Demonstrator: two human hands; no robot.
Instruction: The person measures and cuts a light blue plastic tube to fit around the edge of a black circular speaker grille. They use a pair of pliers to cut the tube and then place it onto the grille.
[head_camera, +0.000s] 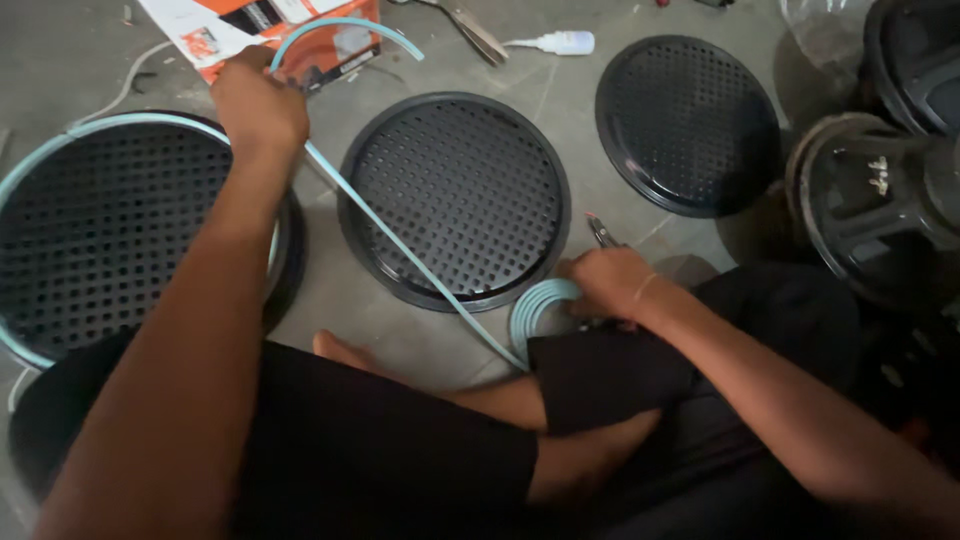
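A pale blue trim strip (400, 245) runs taut across the concrete floor (600, 70) from a coil (540, 305) under the closed right hand (605, 285) to the left hand (258, 105), fist gripping it, beside perforated black speaker grilles (455, 195).

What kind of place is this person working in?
Probably a small speaker repair or assembly workshop, with work done seated on the floor. Round perforated speaker grilles lie about, bare speaker units sit at the right, and the left hand pulls pale blue trim strip off a coil.
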